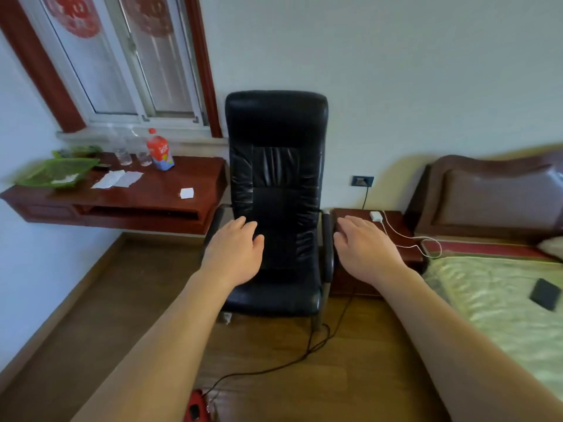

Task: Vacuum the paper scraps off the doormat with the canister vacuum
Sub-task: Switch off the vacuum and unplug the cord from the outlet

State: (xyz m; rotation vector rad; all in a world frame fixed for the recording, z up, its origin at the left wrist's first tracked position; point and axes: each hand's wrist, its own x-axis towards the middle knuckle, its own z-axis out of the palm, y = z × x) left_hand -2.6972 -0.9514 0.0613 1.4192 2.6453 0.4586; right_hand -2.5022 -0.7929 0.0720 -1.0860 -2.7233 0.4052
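Only a red corner of the canister vacuum [195, 406] shows at the bottom edge, on the wooden floor. Its black power cord [307, 354] runs across the floor, under the chair, up to a wall socket [362, 180]. No doormat or paper scraps on a mat are in view. My left hand [234, 251] and my right hand [365, 245] are stretched out in front of me, palms down, fingers relaxed, holding nothing. They hover in front of a black chair, well above the vacuum.
A black leather armchair [275, 178] stands against the wall straight ahead. A red-brown wall desk [170, 202] at left carries a green tray, papers, glasses and a red bottle. A nightstand [396, 226] with a white charger and a bed [493, 300] lie at right.
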